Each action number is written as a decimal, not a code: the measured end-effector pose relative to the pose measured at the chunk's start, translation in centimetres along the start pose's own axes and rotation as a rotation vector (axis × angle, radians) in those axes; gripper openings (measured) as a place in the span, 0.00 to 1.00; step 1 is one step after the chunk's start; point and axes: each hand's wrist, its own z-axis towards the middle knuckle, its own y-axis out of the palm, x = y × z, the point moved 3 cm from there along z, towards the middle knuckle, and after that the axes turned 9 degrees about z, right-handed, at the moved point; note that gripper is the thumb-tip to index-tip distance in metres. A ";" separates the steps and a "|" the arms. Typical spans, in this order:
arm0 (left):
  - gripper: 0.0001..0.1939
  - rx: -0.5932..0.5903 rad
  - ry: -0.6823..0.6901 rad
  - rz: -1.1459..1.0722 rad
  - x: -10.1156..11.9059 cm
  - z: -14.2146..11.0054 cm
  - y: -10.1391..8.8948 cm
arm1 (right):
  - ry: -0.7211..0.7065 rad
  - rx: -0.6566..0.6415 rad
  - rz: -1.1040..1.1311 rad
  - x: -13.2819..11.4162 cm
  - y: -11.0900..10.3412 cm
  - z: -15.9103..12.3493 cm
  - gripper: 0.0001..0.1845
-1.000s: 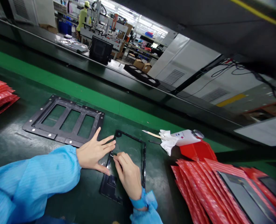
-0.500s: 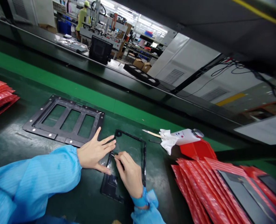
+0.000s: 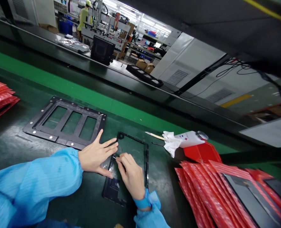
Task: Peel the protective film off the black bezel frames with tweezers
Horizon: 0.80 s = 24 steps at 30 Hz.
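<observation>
A thin black rectangular frame point(image 3: 147, 161) lies on the dark green table, tilted in my view. My left hand point(image 3: 98, 155) is spread flat over its left side, fingers apart and thumb near the lower part. With fingertips pinched, my right hand point(image 3: 132, 174) holds a small thin metal-tipped tool point(image 3: 115, 157) against the frame's left bar, between my left fingers and thumb. The tool's exact kind is hidden by the fingers. Left of the frame sits a thick black fixture plate point(image 3: 66, 139) with three rectangular openings, its right corner close to my left hand.
At right, a knife point(image 3: 154, 136), a crumpled white tissue point(image 3: 171, 144) and a white bottle point(image 3: 190, 139) lie by a red box point(image 3: 203, 152). Red bubble-wrap pouches point(image 3: 202, 190) are stacked at front right, more pouches point(image 3: 0, 98) at far left. A dark ledge runs behind.
Almost nothing differs. My right hand has shifted very slightly at the frame's left bar, still pinching the small tool; my left hand stays in place.
</observation>
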 end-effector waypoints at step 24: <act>0.39 0.013 -0.003 0.005 0.0 -0.3 0.3 | -0.032 -0.031 0.037 0.0 -0.3 -0.1 0.10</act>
